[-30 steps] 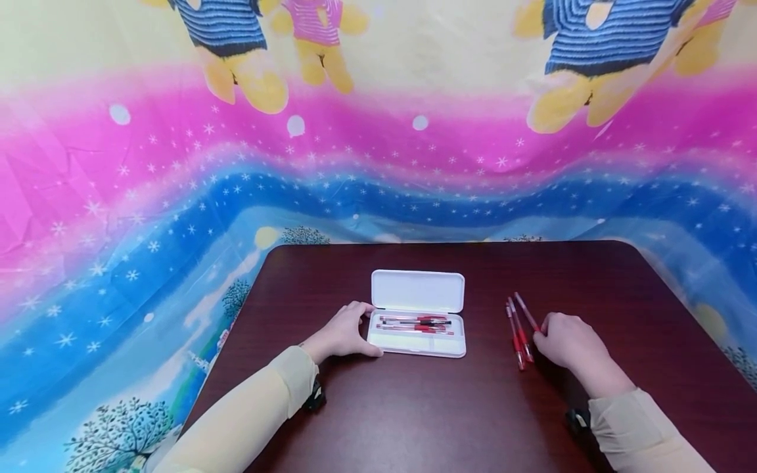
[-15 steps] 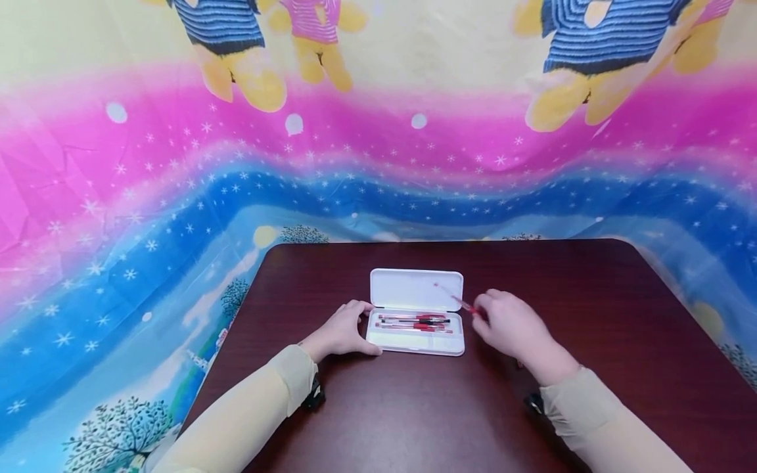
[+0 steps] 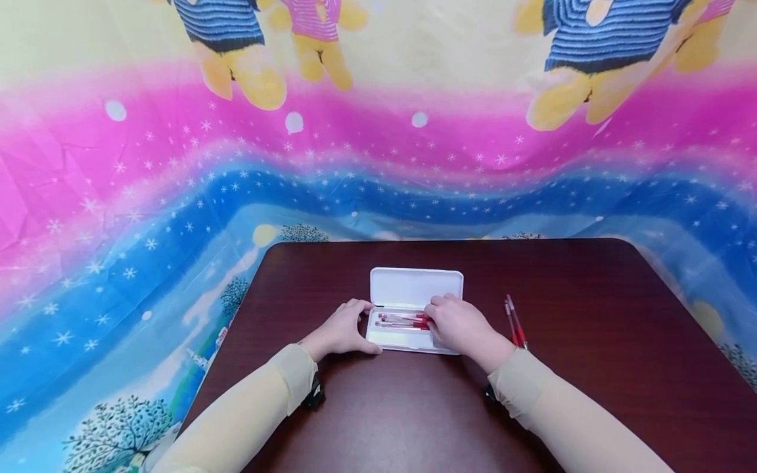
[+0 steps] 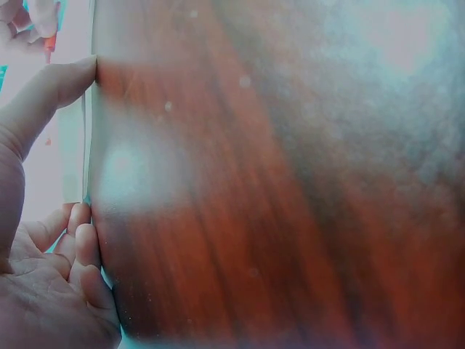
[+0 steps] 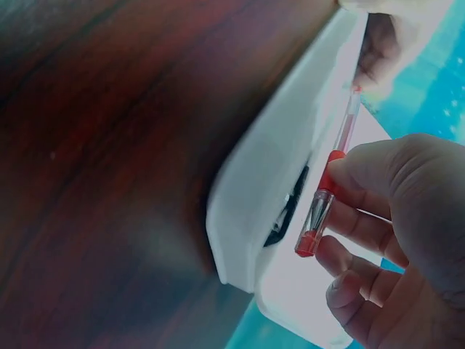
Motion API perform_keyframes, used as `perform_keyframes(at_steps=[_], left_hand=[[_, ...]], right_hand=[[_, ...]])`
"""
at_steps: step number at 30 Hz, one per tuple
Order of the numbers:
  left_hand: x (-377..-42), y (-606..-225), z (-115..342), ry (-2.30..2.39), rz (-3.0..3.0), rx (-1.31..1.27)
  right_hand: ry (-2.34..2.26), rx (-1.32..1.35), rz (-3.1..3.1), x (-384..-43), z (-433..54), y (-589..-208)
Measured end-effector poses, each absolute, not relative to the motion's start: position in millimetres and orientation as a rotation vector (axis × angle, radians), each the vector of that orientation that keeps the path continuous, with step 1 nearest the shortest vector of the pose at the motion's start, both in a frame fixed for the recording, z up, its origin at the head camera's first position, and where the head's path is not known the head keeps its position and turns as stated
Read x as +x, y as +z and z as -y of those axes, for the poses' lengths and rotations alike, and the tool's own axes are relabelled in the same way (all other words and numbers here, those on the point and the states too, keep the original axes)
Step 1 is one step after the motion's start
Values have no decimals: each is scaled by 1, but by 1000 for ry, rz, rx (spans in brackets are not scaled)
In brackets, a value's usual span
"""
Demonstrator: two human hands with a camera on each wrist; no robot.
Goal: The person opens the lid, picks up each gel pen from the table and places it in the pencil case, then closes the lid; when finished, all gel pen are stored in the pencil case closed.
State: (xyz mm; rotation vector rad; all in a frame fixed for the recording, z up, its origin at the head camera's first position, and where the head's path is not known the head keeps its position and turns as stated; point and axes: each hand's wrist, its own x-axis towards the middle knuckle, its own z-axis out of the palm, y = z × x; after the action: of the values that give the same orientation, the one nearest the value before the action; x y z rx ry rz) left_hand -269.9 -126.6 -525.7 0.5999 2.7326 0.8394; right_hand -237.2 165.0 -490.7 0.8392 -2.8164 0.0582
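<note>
A white pencil case (image 3: 402, 339) lies on the table with its lid (image 3: 414, 288) raised. My left hand (image 3: 340, 330) holds its left end, thumb at the front corner and fingers at the back one. In the right wrist view, my right hand (image 5: 407, 218) pinches a red gel pen (image 5: 330, 174) between thumb and fingers, over the case. Several pens (image 3: 399, 320) lie lengthwise in the back compartment, their right ends hidden by my right hand in the head view. A black pen part (image 5: 289, 211) shows inside the case in the right wrist view.
Two more red pens (image 3: 516, 323) lie side by side on the dark red-brown table (image 3: 378, 414), right of the case, their near ends close to my right sleeve (image 3: 523, 378). A printed cloth (image 3: 378, 190) hangs behind the table.
My right hand has picked up one red gel pen from the group at the right and brought it leftward to the case. My left hand has stayed at the case's left end.
</note>
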Motion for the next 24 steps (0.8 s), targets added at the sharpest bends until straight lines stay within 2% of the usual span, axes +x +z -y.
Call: perform_keyframes(at_steps=[16,24], left_hand=[[-270,-525,127,840,-2737,608],[-271,-527,129,834,-2731,602]], right_hand=[[45,818,2874,-241,-160,-498],[197,701,2849,-233,-190,-486]])
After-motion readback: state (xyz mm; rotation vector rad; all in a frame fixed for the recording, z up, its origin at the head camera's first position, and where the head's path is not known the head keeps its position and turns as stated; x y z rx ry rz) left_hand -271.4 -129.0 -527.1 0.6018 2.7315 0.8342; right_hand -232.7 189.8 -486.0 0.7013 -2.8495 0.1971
